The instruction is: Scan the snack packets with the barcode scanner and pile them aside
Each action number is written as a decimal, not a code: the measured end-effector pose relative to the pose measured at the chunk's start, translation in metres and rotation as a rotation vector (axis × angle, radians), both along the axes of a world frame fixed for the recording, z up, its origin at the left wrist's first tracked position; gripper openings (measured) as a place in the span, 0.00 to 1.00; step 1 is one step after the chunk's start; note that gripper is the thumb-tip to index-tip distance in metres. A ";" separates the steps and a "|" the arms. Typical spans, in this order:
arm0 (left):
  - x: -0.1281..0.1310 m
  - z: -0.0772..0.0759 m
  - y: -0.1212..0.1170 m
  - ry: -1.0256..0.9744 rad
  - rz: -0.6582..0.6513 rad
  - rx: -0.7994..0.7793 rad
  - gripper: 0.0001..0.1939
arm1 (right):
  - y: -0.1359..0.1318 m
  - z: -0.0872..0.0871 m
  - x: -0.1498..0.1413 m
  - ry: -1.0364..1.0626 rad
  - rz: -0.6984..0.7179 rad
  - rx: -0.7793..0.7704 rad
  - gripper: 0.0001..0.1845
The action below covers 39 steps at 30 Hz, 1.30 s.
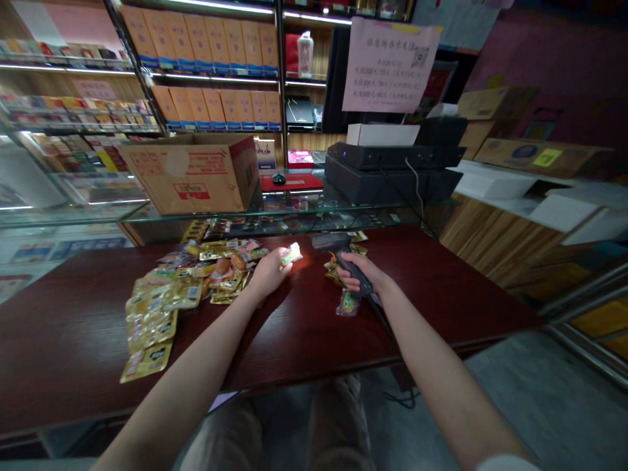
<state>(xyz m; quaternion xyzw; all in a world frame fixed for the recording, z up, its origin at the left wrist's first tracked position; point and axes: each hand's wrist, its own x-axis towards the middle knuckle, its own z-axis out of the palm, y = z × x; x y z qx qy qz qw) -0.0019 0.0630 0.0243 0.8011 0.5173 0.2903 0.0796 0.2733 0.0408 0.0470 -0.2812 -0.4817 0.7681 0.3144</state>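
My left hand (271, 271) is closed on a small snack packet (291, 254), held just above the dark red table. A bright reddish light falls on the packet and the wood beside it. My right hand (362, 272) grips the handle of a black barcode scanner (338, 243), whose head faces left towards the packet. Left of my left hand lies a heap of packaged snacks (220, 268), some in gold foil and some in clear wrap with brown contents. More gold packets (161, 311) overlap at the left. Beneath the scanner lies a clear packet with a green label (348, 303).
A glass counter (294, 208) runs behind the table, bearing an open cardboard box (196, 176), a computer mouse (279, 178) and black cash-register equipment (387, 173). The scanner's cable (385, 317) hangs over the front edge. Stocked shelves (210, 77) stand behind.
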 end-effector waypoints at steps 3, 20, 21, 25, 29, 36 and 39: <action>0.002 0.004 -0.003 0.063 0.040 0.004 0.18 | -0.001 0.001 0.002 -0.012 -0.024 0.000 0.16; 0.010 0.024 -0.019 0.104 0.003 0.172 0.22 | 0.026 -0.012 0.062 -0.193 -0.980 0.167 0.15; 0.026 0.021 -0.022 0.066 -0.148 0.132 0.23 | 0.029 -0.015 0.062 -0.210 -0.979 0.160 0.15; 0.089 0.011 -0.036 0.022 -0.441 -0.049 0.35 | 0.033 -0.019 0.053 -0.249 -0.902 0.144 0.14; 0.110 0.008 -0.033 0.128 -0.411 -0.138 0.32 | 0.027 -0.016 0.038 -0.277 -0.729 0.149 0.13; 0.060 0.001 -0.014 0.040 -0.364 -0.180 0.22 | 0.011 -0.005 0.010 -0.231 -0.581 0.121 0.12; 0.052 -0.008 -0.013 -0.120 -0.218 -0.176 0.32 | 0.008 0.001 0.010 -0.143 -0.614 0.117 0.11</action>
